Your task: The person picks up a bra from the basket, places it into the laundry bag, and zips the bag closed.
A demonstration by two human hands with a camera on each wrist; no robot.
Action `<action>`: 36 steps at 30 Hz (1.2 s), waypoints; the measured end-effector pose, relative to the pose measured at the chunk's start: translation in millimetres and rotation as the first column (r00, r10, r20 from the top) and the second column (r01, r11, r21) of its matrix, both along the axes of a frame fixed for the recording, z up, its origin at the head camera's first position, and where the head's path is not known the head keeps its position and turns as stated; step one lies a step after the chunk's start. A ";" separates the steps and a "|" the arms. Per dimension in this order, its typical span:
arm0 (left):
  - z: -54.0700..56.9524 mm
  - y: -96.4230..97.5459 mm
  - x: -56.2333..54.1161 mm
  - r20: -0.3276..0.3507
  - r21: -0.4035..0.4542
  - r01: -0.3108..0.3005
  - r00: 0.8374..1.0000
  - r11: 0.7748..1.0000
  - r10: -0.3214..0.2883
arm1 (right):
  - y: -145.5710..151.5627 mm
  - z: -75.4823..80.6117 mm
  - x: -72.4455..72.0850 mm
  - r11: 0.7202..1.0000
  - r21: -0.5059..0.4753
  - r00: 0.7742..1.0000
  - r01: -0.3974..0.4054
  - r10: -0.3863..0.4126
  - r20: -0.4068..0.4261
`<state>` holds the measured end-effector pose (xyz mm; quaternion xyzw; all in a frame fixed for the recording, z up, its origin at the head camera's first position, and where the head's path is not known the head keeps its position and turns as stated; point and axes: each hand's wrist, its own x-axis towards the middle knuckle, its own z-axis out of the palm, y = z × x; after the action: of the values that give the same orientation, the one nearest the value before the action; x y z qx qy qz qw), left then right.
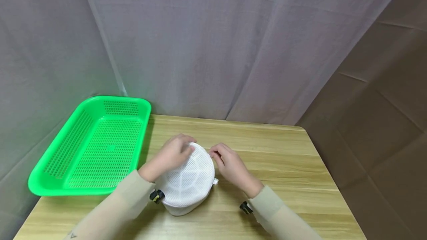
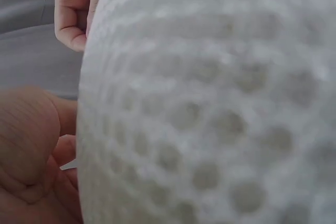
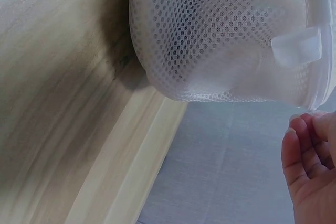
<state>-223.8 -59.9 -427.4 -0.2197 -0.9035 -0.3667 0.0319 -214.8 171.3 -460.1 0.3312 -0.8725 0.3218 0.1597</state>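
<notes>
A round white mesh laundry bag (image 1: 188,180) stands on the wooden table, its flat mesh top facing up. My left hand (image 1: 173,153) holds it by the far left rim, thumb on the top and fingers over the edge. At the right side of the rim, the thumb and fingertips of my right hand (image 1: 230,165) pinch the zipped edge; whatever small part lies between them is hidden. Just below these fingers a white tab (image 3: 297,47) sticks out from the bag's side. In the left wrist view the bag's mesh (image 2: 210,103) fills most of the picture, very close.
To the left stands a green perforated plastic basket (image 1: 105,151) with nothing in it. The wooden tabletop (image 1: 283,180) extends to the right of the bag. Grey cloth (image 1: 200,47) hangs behind the table, and a brown cloth surface (image 1: 377,121) rises on the right.
</notes>
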 end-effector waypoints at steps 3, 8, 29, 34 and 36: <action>-0.8 0.1 1.1 0.007 0.029 -0.022 1.000 0.999 0.022 | -0.5 -0.5 0.3 1.000 -0.007 1.000 0.007 -0.007 0.009; -4.0 -2.3 1.3 0.044 0.063 -0.072 0.997 0.995 0.069 | -0.3 -1.5 1.2 1.000 0.000 1.000 0.012 -0.012 0.008; -9.9 -15.8 -5.0 0.110 0.125 -0.200 0.976 0.972 0.187 | 1.4 -3.9 4.0 0.999 0.030 0.999 0.033 -0.034 0.012; -11.4 -16.5 -6.6 0.105 0.120 -0.214 0.974 0.969 0.202 | 2.3 -4.9 4.3 0.999 0.032 0.999 0.039 -0.039 0.011; -11.6 -16.7 -7.0 0.099 0.115 -0.216 0.974 0.970 0.205 | 3.0 -5.3 4.3 0.999 0.034 0.999 0.040 -0.040 0.015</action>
<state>-230.8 -76.5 -439.0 -0.1039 -0.8975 -0.4262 0.0450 -210.5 174.3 -465.5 0.3137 -0.8854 0.3065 0.1538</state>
